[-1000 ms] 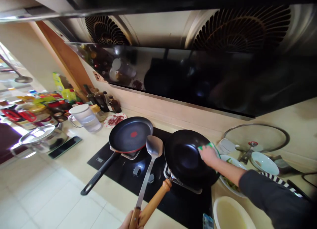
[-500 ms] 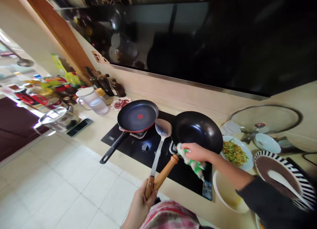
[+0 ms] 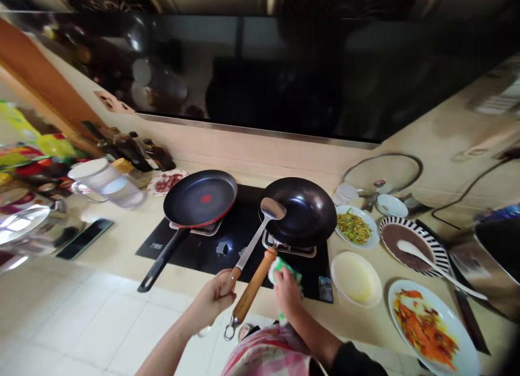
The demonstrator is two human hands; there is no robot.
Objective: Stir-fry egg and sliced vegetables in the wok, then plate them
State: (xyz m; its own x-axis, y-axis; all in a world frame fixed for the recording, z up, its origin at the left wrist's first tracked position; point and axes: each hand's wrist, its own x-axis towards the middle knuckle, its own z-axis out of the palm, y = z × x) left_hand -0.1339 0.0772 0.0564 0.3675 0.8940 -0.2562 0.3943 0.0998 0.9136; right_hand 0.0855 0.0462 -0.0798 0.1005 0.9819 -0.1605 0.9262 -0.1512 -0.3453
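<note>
My left hand (image 3: 213, 303) is closed round the wooden handle of a metal spatula (image 3: 273, 208), whose head is over the near left rim of the black wok (image 3: 303, 213). The wok sits on the right burner, its wooden handle (image 3: 254, 286) pointing toward me between my hands; my left hand is beside the handle. A green and white cloth (image 3: 278, 267) is bunched in my right hand (image 3: 287, 292), just right of the wok handle, over the near edge of the black cooktop (image 3: 239, 251). The fingertips of my right hand are partly hidden.
A frying pan (image 3: 202, 199) stands on the left burner, handle toward me. Left are a plate of meat (image 3: 166, 183), a pitcher (image 3: 108, 183) and a phone (image 3: 84, 239). At right are a vegetable plate (image 3: 354, 227), a bowl (image 3: 356, 279), a striped bowl (image 3: 410, 240) and an orange-food plate (image 3: 433, 327).
My left hand has come off the wok handle, keeping the spatula, whose head moved over the wok rim. My right hand drew the cloth back toward me. The view has turned right.
</note>
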